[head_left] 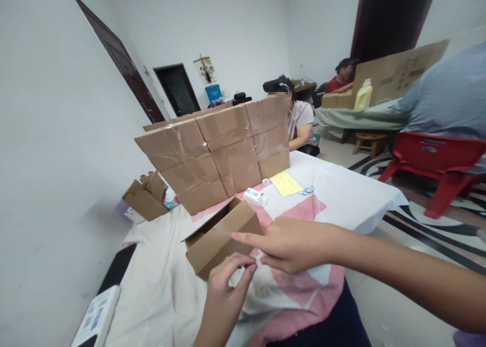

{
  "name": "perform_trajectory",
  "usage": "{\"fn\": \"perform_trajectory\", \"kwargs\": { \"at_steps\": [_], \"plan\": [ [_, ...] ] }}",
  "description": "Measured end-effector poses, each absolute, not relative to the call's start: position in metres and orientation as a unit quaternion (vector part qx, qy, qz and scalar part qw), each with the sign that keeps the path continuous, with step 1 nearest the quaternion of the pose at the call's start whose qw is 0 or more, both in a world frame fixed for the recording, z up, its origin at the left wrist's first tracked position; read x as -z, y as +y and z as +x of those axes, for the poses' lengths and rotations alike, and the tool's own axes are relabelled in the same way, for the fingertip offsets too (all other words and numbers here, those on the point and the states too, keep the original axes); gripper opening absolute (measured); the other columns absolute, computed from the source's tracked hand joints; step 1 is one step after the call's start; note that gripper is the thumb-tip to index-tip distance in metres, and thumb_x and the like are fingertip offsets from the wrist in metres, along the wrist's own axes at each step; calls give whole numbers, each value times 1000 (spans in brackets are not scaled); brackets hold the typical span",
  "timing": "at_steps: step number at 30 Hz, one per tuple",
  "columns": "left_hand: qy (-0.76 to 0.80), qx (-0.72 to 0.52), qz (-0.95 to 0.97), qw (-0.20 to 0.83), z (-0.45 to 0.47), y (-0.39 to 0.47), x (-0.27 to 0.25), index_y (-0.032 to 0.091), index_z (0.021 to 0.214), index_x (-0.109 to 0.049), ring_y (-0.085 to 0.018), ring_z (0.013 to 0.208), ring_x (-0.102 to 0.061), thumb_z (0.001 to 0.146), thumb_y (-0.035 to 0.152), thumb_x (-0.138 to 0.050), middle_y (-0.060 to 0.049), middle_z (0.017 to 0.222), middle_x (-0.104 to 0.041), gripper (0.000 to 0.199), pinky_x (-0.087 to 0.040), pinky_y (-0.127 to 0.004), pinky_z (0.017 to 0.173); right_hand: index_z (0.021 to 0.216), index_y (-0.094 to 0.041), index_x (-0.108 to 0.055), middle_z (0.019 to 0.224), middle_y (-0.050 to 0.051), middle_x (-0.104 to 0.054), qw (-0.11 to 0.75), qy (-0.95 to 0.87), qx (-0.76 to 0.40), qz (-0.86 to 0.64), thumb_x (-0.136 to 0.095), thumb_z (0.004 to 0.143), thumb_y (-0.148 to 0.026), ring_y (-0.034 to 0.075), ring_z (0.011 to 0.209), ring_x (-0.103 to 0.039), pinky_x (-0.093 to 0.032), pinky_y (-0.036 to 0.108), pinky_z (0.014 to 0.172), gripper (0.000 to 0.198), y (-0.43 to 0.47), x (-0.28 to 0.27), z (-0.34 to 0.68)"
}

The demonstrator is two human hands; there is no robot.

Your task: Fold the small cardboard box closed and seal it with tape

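Note:
A small brown cardboard box sits on the cloth-covered table in front of me, its long side flap standing partly open. My left hand is just in front of the box, thumb and index fingertip pinched together. Whatever lies in that pinch is too small to name; a thin whitish bit shows between it and my right hand. From the right comes my right hand, index finger stretched out against or just over the box's near side. Its thumb is apart from that finger, and the other fingers are curled.
A wall of taped cardboard boxes stands behind the box. A white device, a tape roll, a yellow sheet and hair ties lie nearby. Another open box is at left. Other people sit beyond.

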State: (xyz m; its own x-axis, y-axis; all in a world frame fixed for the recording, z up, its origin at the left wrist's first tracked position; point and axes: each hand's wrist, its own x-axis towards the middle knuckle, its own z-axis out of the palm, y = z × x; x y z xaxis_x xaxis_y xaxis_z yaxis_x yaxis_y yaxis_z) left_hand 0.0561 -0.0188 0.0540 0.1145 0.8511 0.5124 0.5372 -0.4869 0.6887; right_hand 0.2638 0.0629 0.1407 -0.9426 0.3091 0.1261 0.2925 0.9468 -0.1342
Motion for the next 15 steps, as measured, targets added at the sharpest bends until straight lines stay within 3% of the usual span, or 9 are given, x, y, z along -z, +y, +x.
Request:
{"fn": "perform_trajectory", "kwargs": {
  "at_steps": [2,5,10,15],
  "plan": [
    [493,-482,709,152,61,-18,-51,25,90,-70,-10,76,-66,94,24,-64,4,81,-72,7,-50,-19,72,126,-15,-66,72,5,-66,72,-978,-56,-189,-53,95,-19,15,55,-47,-21,28,54,34,67,-138,271],
    [520,-513,672,124,64,-16,-42,25,91,-71,-10,73,-65,92,25,-66,3,81,-72,5,-50,-20,70,91,-17,-72,68,4,-64,100,-960,-109,-238,-56,94,-22,15,58,-48,-23,28,56,17,73,-127,281],
    [568,-581,566,142,67,-16,-27,23,90,-72,-11,70,-65,89,31,-70,2,80,-71,8,-52,-22,69,102,-19,-77,64,0,-61,222,-862,-318,-327,-61,94,-29,13,58,-51,-33,25,59,20,71,-81,282],
    [584,-597,512,199,75,-16,-20,22,93,-72,-12,70,-64,89,36,-71,2,79,-70,14,-53,-23,69,113,-20,-78,72,1,-65,365,-722,-472,-352,-71,88,-38,14,63,-51,-39,26,60,32,49,-20,247]
  ]
}}
